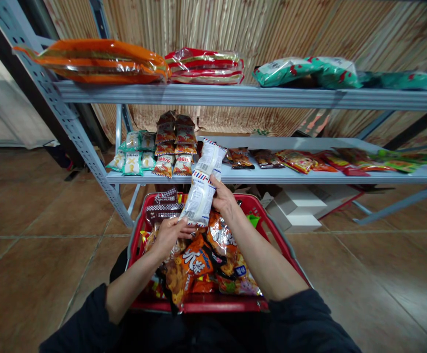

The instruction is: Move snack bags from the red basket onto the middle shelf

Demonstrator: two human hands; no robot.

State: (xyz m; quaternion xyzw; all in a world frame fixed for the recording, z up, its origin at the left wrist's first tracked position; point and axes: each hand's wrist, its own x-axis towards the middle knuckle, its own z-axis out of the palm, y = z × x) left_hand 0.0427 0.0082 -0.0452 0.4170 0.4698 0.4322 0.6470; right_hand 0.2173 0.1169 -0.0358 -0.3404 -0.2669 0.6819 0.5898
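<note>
A joined strip of white snack bags (199,197) with red and blue striped seams is held up over the red basket (228,305). My left hand (171,235) grips its lower end, thumb on top and fingers beneath. On the strip's right edge, near the middle seam, my right hand (221,196) is closed. Under both hands, the basket holds orange snack bags (197,257), brown checkered packs (163,211) and other colourful packets.
Brown-red bags (173,164) and green-white bags (132,162) stand on the lower shelf (228,176). Several packets lie further right. Large orange packs (103,61) rest on the upper shelf (213,95). White boxes (297,208) sit beneath.
</note>
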